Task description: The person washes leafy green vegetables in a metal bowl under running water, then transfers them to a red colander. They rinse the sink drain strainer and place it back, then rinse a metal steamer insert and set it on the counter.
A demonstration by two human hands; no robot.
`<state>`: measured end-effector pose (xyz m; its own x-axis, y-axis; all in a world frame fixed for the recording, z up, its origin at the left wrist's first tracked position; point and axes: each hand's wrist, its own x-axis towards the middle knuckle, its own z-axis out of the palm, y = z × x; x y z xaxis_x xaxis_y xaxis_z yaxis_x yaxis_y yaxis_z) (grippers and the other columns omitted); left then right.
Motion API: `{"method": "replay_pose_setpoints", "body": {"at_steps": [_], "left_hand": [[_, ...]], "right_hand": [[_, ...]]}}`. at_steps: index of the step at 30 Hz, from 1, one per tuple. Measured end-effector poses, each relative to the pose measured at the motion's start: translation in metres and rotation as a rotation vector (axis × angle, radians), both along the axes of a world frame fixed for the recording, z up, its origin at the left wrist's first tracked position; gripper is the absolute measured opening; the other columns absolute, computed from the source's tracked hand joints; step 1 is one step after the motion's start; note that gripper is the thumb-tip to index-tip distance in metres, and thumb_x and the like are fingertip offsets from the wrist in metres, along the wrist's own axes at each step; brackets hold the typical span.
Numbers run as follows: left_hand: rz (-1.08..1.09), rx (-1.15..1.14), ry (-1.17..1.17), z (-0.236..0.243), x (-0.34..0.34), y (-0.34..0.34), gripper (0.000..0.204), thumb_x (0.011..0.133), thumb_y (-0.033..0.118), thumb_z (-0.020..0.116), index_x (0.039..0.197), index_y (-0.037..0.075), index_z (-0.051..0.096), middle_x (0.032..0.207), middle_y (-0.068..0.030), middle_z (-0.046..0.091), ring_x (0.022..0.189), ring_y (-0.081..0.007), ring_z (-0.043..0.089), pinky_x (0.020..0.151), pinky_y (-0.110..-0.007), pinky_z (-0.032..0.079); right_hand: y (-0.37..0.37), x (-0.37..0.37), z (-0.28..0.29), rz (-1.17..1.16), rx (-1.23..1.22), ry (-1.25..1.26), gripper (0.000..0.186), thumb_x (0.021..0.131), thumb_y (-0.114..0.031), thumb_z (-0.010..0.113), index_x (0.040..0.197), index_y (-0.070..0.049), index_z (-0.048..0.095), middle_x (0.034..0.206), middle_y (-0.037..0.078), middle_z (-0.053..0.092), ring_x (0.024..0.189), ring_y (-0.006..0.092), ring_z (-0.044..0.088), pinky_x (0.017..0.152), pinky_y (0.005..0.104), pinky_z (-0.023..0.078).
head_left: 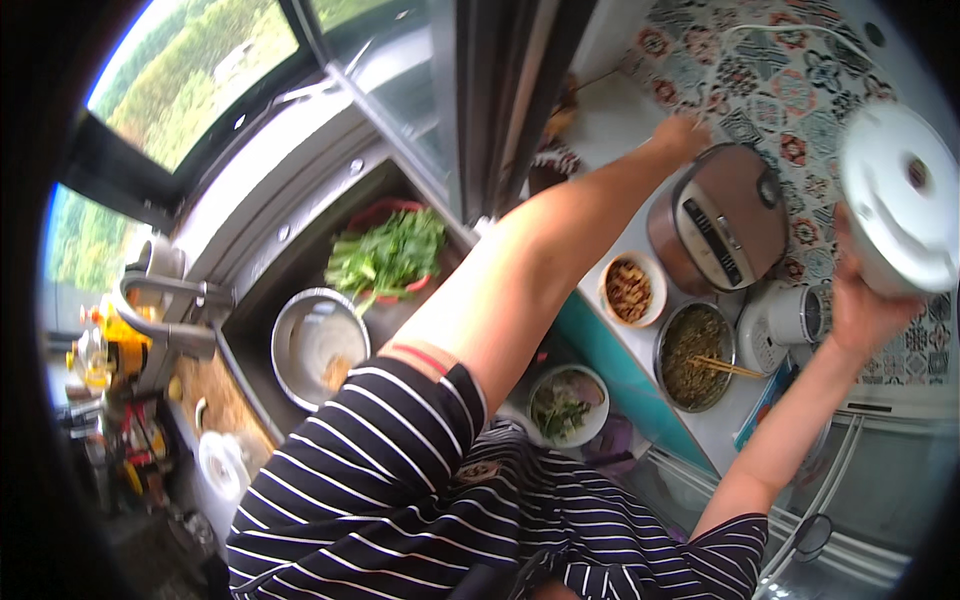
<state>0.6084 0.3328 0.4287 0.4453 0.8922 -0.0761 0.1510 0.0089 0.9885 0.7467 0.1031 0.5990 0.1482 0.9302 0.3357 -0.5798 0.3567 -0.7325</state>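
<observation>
My right hand holds up a white lidded pot at the far right, its fingers against the underside and side. The pot is slightly blurred and has a dark round spot on its lid. My left hand reaches to the patterned wall behind a brown rice cooker. Its fingers look closed, but what they hold is too small to make out. A white cord loops across the wall and comes down close to that hand.
Near the cooker stand a bowl of brown food pieces and a metal bowl of greenish filling with chopsticks. Leafy greens and a steel bowl sit in the sink by the faucet. A bowl of scraps is lower down.
</observation>
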Motion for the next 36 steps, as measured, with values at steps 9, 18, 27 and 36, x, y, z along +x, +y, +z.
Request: {"method": "replay_pose_setpoints", "body": {"at_steps": [9, 18, 27, 36], "left_hand": [[0.351, 0.835, -0.729, 0.125, -0.012, -0.170, 0.016, 0.063, 0.006, 0.058, 0.076, -0.001, 0.051, 0.074, -0.0203, 0.056, 0.072, -0.0393, 0.056, 0.063, -0.045, 0.045], [-0.067, 0.924, -0.644, 0.103, -0.193, -0.383, 0.019, 0.075, 0.019, 0.053, 0.076, 0.001, 0.049, 0.062, -0.0171, 0.055, 0.060, -0.0378, 0.055, 0.049, -0.044, 0.043], [-0.161, 0.823, -0.237, 0.057, -0.382, -0.552, 0.025, 0.084, 0.026, 0.049, 0.078, 0.003, 0.054, 0.060, -0.0193, 0.056, 0.059, -0.0386, 0.056, 0.053, -0.046, 0.045], [0.298, -0.168, -0.574, -0.031, -0.516, -0.705, 0.022, 0.094, 0.021, 0.041, 0.091, 0.004, 0.054, 0.083, -0.0044, 0.063, 0.068, -0.0110, 0.060, 0.061, -0.023, 0.049]], "right_hand": [[-0.116, 0.008, -0.006, 0.126, 0.246, 0.089, 0.088, 0.071, -0.038, 0.064, 0.131, 0.000, 0.012, 0.121, 0.021, 0.026, 0.105, 0.0339, 0.036, 0.048, 0.0299, 0.050], [-0.198, -0.137, -0.024, 0.416, 0.177, 0.148, 0.079, 0.072, -0.032, 0.063, 0.130, -0.002, 0.018, 0.114, 0.019, 0.027, 0.098, 0.0325, 0.037, 0.041, 0.0249, 0.047], [-0.273, -0.299, -0.056, 0.772, 0.002, 0.224, 0.071, 0.074, -0.027, 0.063, 0.128, -0.004, 0.023, 0.108, 0.018, 0.027, 0.092, 0.0312, 0.037, 0.034, 0.0199, 0.043], [-0.292, -0.428, -0.123, 0.558, -0.264, -0.245, 0.064, 0.076, -0.031, 0.064, 0.126, -0.002, 0.039, 0.128, 0.015, 0.042, 0.117, 0.0270, 0.043, 0.088, 0.0371, 0.043]]}}
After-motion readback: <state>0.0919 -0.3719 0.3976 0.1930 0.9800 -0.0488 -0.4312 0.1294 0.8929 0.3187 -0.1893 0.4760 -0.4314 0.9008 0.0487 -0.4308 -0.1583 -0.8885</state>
